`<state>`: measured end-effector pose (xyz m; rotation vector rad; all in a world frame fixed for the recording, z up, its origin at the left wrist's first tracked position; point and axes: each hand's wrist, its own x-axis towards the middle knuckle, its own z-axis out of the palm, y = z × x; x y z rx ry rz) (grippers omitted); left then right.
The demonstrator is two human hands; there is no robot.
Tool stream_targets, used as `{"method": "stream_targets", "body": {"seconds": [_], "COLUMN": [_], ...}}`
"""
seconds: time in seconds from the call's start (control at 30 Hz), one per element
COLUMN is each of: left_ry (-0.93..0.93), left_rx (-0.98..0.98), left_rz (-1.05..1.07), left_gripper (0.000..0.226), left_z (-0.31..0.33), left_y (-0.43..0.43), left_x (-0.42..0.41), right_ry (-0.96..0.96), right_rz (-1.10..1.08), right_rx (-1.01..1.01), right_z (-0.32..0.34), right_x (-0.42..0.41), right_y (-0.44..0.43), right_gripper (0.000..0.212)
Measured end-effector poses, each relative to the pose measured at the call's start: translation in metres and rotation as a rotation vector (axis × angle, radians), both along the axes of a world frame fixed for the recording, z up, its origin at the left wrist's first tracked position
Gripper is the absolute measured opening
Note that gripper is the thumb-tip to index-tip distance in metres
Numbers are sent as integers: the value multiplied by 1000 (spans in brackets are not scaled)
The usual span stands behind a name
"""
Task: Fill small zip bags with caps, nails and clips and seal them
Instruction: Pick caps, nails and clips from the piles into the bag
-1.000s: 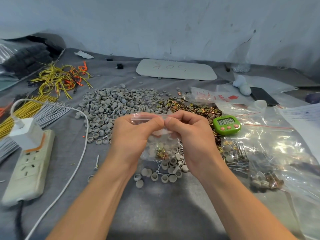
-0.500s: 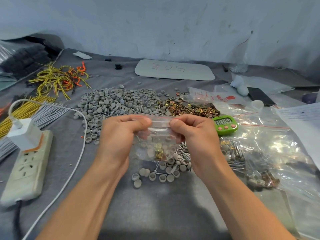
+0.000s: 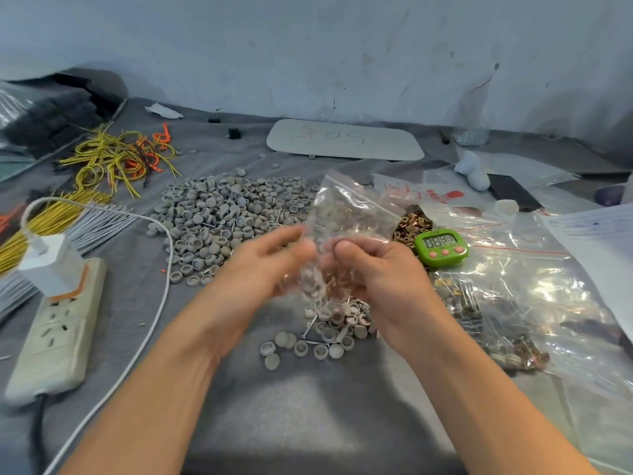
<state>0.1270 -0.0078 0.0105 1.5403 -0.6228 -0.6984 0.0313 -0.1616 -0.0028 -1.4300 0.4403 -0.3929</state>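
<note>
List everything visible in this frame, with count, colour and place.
zip bag: one, clear, part-filled, held at centre
caps: many, grey, big pile behind hands, smaller heap below bag
clips: pile, brassy, right of caps
timer: one, green, right of hands
large bags: several, clear, right side
power strip: one, off-white, left
wires: bundles, yellow and orange, far left
board: one, white, by wall
left hand: blurred, at bag, grip unclear
right hand: pinches zip bag
</note>
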Motion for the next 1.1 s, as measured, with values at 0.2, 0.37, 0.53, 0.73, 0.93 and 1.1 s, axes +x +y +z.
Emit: {"method": "stream_targets", "body": {"seconds": [0.2,0.37,0.53,0.73,0.93,1.1], "left_ry": [25,8,-52,-752,-595,-240], "left_rx": [101,61,35,182,41,113], "left_rz": [23,270,358,512,339,209], "left_gripper": [17,29,36,36,53,34], "left_z": [-12,-10,-10,-9,-8,-6], "left_y": [3,-7,-9,-8,-6,-17], "left_x": [-5,-5,-3,-19,-18,-19], "right_ry": [34,68,48,56,-45,-38], "right_rz": [-96,-261,-206,23,241,202], "right_rx": [287,388,462,549,684,368], "right_z": [0,-2,0,4,12,14], "right_x": [2,-1,4,5,-9,-31], "right_y": [-5,-3,8,12,-14,-37], "right_gripper": [15,20,27,58,57,22]}}
